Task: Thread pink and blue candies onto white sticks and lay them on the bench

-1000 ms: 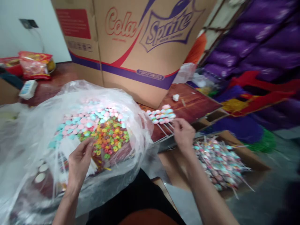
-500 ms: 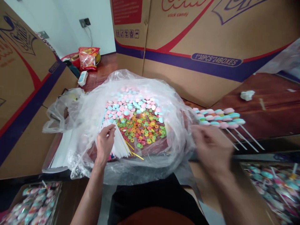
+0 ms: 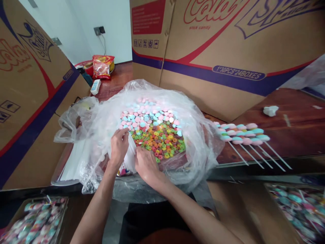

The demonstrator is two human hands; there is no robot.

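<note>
- Head view: we see our left hand point(image 3: 118, 146) and right hand point(image 3: 145, 165) inside the open plastic bag point(image 3: 200, 142) on the desk point(image 3: 291, 115), both pinching the white sticks point(image 3: 131, 155).
- The bundle lies just beside the ring candies point(image 3: 164, 139), with its long axis running from us toward the far side.
- The candy skewers point(image 3: 241, 133) lie on the desk, with their stick ends pointing right and nearer.

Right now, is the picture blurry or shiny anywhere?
Head view: light glares on the plastic bag; the left hand and right hand on the white sticks look sharp; the wrapped lollipops bottom right smear; the cardboard boxes lean, bent by the lens.
</note>
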